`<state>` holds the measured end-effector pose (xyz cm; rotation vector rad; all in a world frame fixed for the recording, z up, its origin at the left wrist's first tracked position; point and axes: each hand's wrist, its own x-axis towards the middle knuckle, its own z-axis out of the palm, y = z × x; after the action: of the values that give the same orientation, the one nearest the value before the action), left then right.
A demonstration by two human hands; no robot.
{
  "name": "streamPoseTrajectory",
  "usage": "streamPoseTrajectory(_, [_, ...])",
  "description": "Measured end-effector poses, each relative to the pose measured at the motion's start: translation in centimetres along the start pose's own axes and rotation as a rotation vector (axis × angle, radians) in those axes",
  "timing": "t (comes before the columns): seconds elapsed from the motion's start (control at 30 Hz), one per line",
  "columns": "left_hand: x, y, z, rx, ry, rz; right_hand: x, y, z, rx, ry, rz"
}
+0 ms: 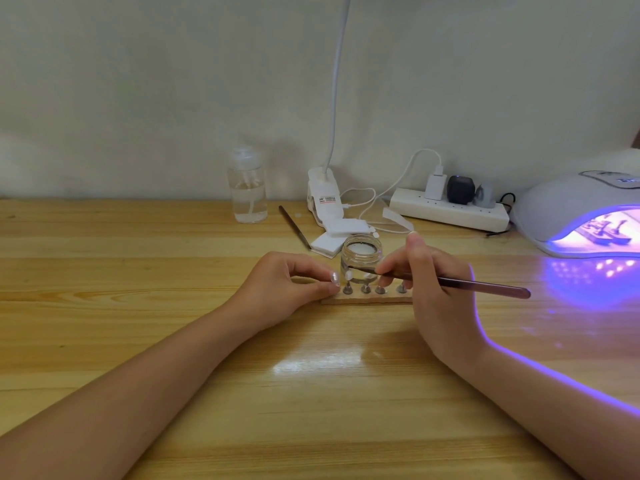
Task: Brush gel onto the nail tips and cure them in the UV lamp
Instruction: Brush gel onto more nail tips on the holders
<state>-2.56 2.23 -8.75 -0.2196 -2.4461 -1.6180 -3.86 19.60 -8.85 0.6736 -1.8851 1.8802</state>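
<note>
Back of my wooden desk [138,341]: clear pump bottle [247,188], clip lamp [323,199], power strip [450,211] with chargers plugged in.

2 hands [294,282], 2 brushes [450,280], 1 jar [360,258], 1 bottle [247,188], 1 UV lamp [571,202].

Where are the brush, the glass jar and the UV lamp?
brush [485,285]: head view, on the middle of its dark handle, right of the right hand.
glass jar [360,251]: head view, on its rim, behind the holder strip.
UV lamp [571,199]: head view, on its white dome, above the lit opening.
</note>
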Motion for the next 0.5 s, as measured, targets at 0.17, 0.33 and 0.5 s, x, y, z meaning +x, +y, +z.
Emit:
streamPoseTrajectory(0.17, [0.14, -0.01, 0.08, -0.032, -0.053, -0.030, 0.04, 0.06, -0.05, -0.004, -0.003, 0.006])
streamPoseTrajectory(0.33, [0.21, -0.10, 0.06, -0.034, -0.070, -0.058, 0.06, 0.04, -0.10, -0.003, 0.002, 0.009])
streamPoseTrajectory(0.5, [0.26, 0.00, -0.07, -0.014, -0.078, -0.073, 0.12, 0.01, -0.11, 0.001, 0.001, 0.017])
